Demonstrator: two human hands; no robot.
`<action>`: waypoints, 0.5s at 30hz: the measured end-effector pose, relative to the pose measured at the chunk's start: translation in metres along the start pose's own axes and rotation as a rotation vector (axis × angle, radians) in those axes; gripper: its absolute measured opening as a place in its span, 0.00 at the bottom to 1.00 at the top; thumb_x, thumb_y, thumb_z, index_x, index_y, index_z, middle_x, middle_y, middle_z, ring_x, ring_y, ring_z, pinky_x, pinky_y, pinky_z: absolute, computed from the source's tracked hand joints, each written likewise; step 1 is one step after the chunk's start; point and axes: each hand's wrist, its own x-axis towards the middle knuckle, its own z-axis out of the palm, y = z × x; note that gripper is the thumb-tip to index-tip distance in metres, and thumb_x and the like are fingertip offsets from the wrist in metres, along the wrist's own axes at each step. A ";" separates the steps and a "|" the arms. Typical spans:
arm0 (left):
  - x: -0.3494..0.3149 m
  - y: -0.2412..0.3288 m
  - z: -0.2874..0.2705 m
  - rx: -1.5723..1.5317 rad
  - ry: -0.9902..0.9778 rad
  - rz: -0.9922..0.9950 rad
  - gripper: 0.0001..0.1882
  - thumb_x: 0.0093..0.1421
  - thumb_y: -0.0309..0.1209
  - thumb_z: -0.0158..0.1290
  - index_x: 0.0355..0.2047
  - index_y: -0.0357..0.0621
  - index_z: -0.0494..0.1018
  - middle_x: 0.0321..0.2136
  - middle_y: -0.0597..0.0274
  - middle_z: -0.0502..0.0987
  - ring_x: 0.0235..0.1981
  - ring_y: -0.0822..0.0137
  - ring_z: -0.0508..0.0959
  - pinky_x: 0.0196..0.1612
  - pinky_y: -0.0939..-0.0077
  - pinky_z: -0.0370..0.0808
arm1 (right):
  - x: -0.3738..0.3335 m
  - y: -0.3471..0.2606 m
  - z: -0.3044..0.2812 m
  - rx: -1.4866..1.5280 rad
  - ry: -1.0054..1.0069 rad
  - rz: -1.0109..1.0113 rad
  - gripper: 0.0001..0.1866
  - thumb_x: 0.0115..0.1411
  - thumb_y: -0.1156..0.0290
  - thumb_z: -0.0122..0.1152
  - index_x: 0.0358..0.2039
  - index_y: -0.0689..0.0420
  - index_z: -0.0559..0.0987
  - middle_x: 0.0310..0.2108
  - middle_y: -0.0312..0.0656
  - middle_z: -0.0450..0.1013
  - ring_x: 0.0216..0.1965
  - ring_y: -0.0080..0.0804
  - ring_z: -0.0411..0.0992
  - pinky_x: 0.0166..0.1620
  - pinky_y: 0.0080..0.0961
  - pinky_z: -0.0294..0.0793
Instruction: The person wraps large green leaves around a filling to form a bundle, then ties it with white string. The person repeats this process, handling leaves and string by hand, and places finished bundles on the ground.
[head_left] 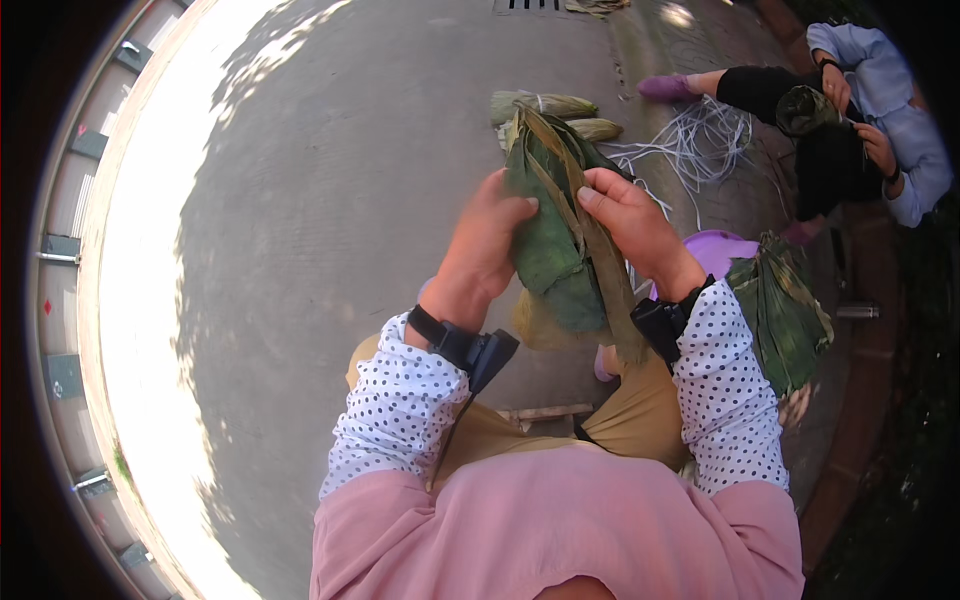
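Note:
In front of my body I hold up a bunch of broad, long leaves (556,250), dark green with brownish dry strips. My left hand (484,238) grips its left edge, thumb on top. On the right side, my right hand (636,222) pinches the leaves between thumb and fingers. The lower ends hang down over my lap. Just beyond the bunch, tied bundles of pale green leaves (552,104) lie on the ground, partly hidden by it.
A tangle of white string (705,140) lies ahead to the right. Nearer are a purple basin (722,246) and a heap of dark leaves (782,315). At the far right a seated person (885,80) holds a rolled leaf bundle (803,110). A drain grate (530,4) is far ahead.

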 end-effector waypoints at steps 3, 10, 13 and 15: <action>0.001 0.000 0.006 0.017 0.025 -0.020 0.22 0.66 0.24 0.49 0.60 0.38 0.67 0.50 0.56 0.76 0.50 0.63 0.79 0.52 0.67 0.79 | 0.004 0.008 -0.004 -0.080 0.025 -0.053 0.15 0.76 0.70 0.51 0.58 0.61 0.75 0.49 0.32 0.76 0.49 0.17 0.73 0.54 0.19 0.73; 0.000 -0.002 0.018 0.136 0.029 0.032 0.20 0.66 0.28 0.53 0.57 0.37 0.69 0.45 0.57 0.79 0.44 0.66 0.80 0.49 0.69 0.79 | 0.005 0.010 0.001 -0.193 -0.041 -0.132 0.16 0.76 0.69 0.51 0.60 0.59 0.73 0.48 0.33 0.75 0.49 0.17 0.71 0.54 0.20 0.73; 0.001 -0.004 0.012 0.222 0.094 0.046 0.18 0.65 0.29 0.54 0.54 0.36 0.71 0.44 0.56 0.79 0.43 0.66 0.81 0.46 0.70 0.79 | 0.008 0.009 -0.001 -0.204 -0.037 -0.123 0.17 0.75 0.68 0.53 0.61 0.60 0.72 0.47 0.34 0.74 0.49 0.18 0.71 0.54 0.21 0.73; 0.006 -0.009 0.006 0.292 0.118 0.084 0.17 0.65 0.28 0.54 0.53 0.36 0.72 0.43 0.55 0.80 0.42 0.66 0.81 0.44 0.70 0.79 | 0.007 0.007 0.000 -0.281 -0.012 -0.154 0.19 0.74 0.67 0.56 0.61 0.60 0.71 0.46 0.35 0.74 0.49 0.19 0.71 0.54 0.22 0.73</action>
